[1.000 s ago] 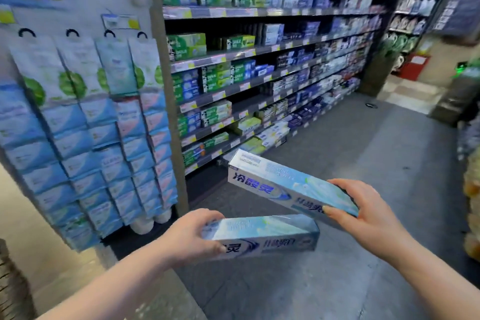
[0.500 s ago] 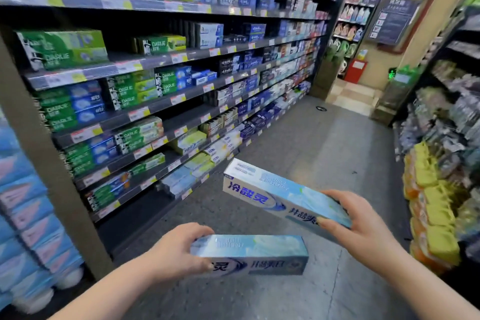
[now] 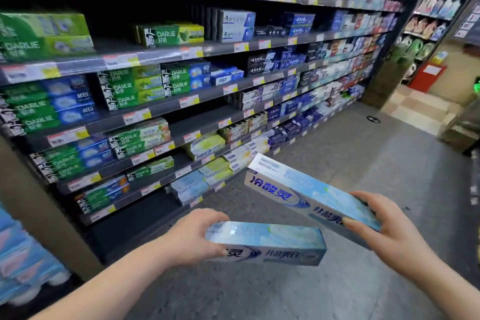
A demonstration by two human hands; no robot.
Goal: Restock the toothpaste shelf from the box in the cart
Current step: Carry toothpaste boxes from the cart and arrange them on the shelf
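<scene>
Both hands were full as I faced the aisle. My left hand (image 3: 192, 238) gripped one pale blue toothpaste box, the left carton (image 3: 270, 244), by its near end. The thumb lay on the printed front and the fingers curled over the top, so the long box ran out level to my right. My right hand (image 3: 387, 231) held the right carton (image 3: 298, 189) by its own end, fingers wrapped over the top edge and thumb along the front. That one slanted up and leftward, its free end the part nearest the toothpaste shelf (image 3: 166, 109).

I judged the end grips sensible: each left most of a box bare, so its free end could slide into a gap first, with my fingers clear of the neighbouring stock. One box per hand also kept their glossy faces from slipping on each other. The right carton crossed above the left one in my view, and I could not tell whether they touched.

Both boxes hung above the grey floor (image 3: 350, 153), level with the lowest tiers. The cart and its box were out of sight. Green Darlie cartons (image 3: 130, 88) filled the tiers further up, behind yellow price tags (image 3: 136, 116). Low down sat a pale blue stack (image 3: 189, 187) much like what I carried. That tier looked the likely home, and it would call for a reach downward.
</scene>
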